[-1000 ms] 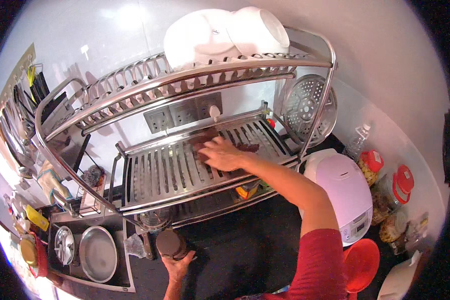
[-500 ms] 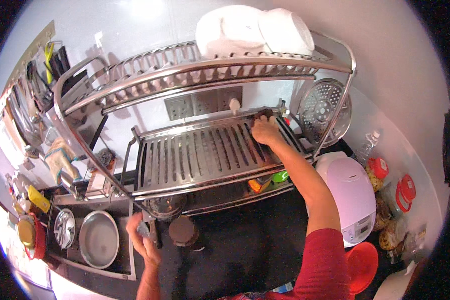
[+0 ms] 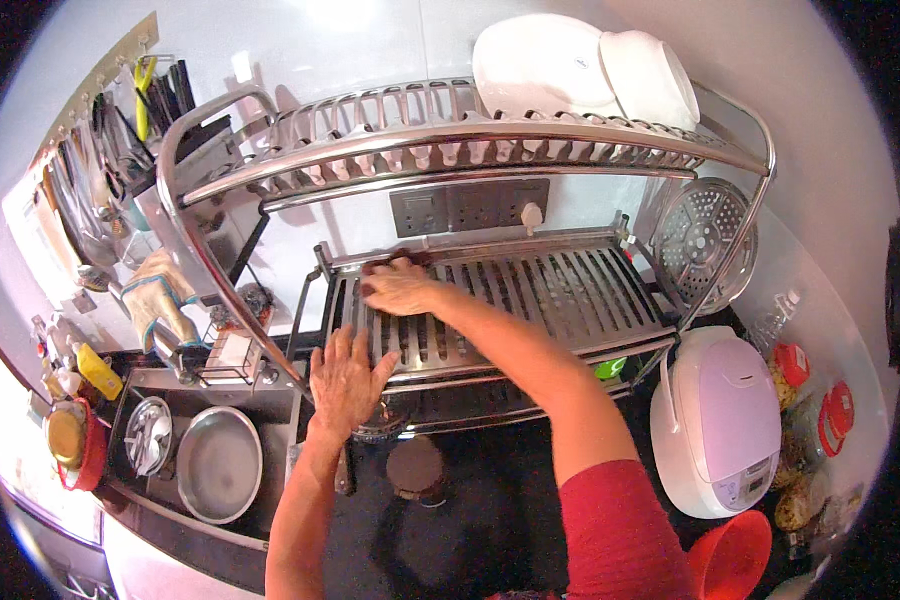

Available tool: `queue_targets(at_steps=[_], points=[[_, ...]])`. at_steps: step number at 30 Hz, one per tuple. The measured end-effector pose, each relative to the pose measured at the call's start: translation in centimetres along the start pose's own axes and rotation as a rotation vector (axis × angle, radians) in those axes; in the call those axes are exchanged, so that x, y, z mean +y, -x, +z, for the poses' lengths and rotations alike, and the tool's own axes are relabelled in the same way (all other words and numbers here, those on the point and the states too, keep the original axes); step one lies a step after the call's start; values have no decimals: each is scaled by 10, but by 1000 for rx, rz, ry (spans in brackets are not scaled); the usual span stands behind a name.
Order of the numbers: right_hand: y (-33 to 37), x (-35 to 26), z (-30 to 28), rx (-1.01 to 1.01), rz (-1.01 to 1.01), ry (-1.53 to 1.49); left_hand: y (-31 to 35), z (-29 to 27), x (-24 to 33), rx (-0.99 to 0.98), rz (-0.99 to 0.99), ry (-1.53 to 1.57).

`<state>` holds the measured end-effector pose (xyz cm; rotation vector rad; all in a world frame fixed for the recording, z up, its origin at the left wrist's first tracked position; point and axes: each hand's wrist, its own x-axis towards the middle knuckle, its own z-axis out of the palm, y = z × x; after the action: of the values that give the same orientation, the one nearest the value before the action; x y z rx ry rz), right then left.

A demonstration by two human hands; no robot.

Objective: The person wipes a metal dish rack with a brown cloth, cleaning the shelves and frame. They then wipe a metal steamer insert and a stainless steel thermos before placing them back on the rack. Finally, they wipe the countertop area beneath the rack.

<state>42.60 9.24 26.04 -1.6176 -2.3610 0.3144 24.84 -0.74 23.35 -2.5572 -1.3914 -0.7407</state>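
A person in a red sleeve leans over a kitchen worktop, the right hand on a dark cloth at the back left corner of a rack's slatted steel shelf. The right hand's fingers are closed over the cloth, which lies against the shelf and shows beyond the knuckles. The left hand, its fingers spread and thumb apart, is at the front left edge of the same shelf; whether it rests on the rail, I cannot tell from here. Above, on the upper tier, white dishes stand at the right end. A perforated steel disc stands upright beside the rack on the right, near a white and lilac rice cooker and a red bowl. In front of the shelf, a dark-lidded jar sits on the worktop. To the left, a round metal pan lies in the sink, and utensils hang on the wall.
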Motion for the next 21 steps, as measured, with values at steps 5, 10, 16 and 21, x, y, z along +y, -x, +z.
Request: queue_targets(at_steps=[5, 10, 16, 21], points=[[-14, -5, 15, 9, -169, 83, 0, 0, 4, -12, 16, -10], [18, 14, 16, 36, -383, 44, -3, -3, 1, -80, -19, 72], [139, 20, -18, 8, -486, -141, -4, -5, -5, -112, 31, 3], [218, 72, -54, 162, -203, 119, -2, -8, -6, -102, 26, 10]])
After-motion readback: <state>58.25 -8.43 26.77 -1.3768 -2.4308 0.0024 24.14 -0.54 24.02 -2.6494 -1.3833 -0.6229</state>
